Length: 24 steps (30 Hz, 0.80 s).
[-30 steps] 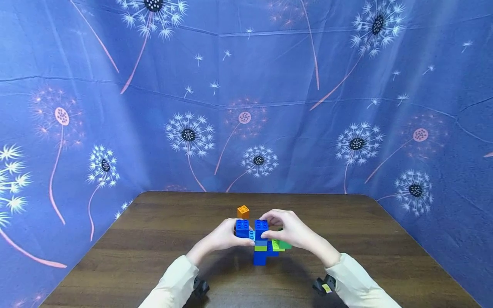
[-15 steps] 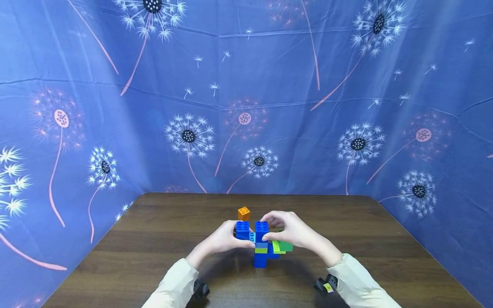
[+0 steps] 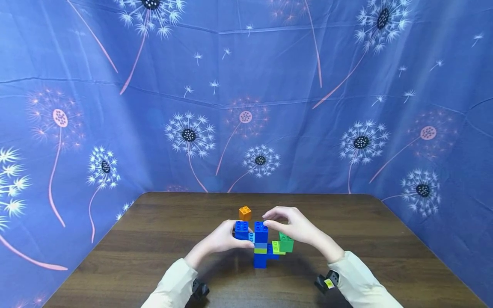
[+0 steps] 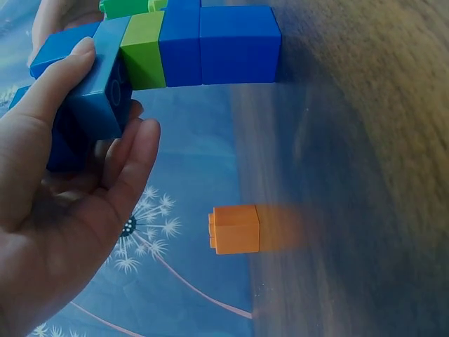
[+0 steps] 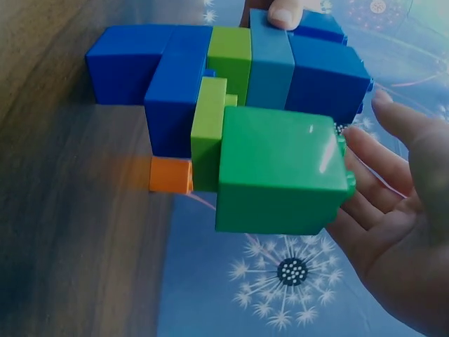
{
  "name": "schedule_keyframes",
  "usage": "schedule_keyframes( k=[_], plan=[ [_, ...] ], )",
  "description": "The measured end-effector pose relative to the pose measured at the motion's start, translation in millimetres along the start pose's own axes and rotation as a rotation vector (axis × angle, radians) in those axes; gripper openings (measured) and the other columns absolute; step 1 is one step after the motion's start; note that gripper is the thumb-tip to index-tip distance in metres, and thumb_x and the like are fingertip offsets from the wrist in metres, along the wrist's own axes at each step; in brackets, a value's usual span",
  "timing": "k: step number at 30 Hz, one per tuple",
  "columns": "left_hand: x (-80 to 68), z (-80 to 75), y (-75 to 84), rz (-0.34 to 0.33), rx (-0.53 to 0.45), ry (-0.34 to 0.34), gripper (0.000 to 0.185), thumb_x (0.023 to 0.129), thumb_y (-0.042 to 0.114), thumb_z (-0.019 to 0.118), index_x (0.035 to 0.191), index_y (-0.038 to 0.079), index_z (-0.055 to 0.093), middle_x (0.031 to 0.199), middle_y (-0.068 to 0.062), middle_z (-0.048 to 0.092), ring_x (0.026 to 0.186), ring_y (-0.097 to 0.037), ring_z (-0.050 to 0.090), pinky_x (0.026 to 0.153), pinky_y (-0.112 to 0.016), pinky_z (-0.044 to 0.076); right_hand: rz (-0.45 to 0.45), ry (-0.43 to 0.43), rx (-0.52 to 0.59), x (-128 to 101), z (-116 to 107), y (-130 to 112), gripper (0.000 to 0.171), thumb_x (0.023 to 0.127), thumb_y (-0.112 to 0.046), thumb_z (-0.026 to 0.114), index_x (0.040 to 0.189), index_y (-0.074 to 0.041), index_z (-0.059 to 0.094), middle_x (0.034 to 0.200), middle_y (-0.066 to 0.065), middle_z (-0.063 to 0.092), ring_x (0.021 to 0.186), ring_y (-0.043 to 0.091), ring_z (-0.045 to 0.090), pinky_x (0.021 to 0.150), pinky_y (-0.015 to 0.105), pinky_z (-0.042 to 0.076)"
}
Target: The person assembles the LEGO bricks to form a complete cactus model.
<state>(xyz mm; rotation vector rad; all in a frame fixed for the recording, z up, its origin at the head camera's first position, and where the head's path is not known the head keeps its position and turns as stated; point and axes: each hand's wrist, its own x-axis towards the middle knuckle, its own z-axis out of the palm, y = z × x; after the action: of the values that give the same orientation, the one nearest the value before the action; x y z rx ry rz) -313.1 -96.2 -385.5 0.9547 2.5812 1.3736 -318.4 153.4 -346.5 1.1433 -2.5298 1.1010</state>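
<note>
A model of stacked toy bricks (image 3: 259, 261) stands upright on the table, mostly blue, with a lime layer (image 5: 229, 63) and a lighter blue brick (image 4: 105, 91) above it. Two blue studded bricks top it, a left one (image 3: 242, 232) and a right one (image 3: 261, 234). On a side branch sits a green brick (image 5: 280, 168) over a thin lime one (image 5: 208, 140). My left hand (image 3: 223, 237) grips the model's upper left, thumb on the lighter blue brick, fingers behind. My right hand (image 3: 292, 223) hovers beside the right top brick, fingers loosely bent, holding nothing.
A loose orange brick (image 3: 245, 213) lies on the brown wooden table (image 3: 173, 214), behind the model. A blue dandelion-print cloth (image 3: 308, 128) hangs behind and at both sides of the table.
My right hand has let go of the right top blue brick and drawn slightly up and right, uncovering more of the green brick. My left hand keeps its hold.
</note>
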Motion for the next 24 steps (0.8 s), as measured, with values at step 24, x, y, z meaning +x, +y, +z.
schedule_keyframes(
  k=[24],
  plan=[
    [-3.0, -3.2, -1.2, 0.001, 0.029, -0.014, 0.036, 0.077, 0.032, 0.077, 0.102, 0.008, 0.066, 0.081, 0.002, 0.069, 0.069, -0.004, 0.06, 0.068, -0.023, 0.05, 0.041, 0.067, 0.002, 25, 8, 38, 0.021, 0.087, -0.022, 0.067, 0.103, -0.008, 0.066, 0.099, 0.009, 0.07, 0.088, 0.016, 0.067, 0.081, 0.037, 0.053]
  ],
)
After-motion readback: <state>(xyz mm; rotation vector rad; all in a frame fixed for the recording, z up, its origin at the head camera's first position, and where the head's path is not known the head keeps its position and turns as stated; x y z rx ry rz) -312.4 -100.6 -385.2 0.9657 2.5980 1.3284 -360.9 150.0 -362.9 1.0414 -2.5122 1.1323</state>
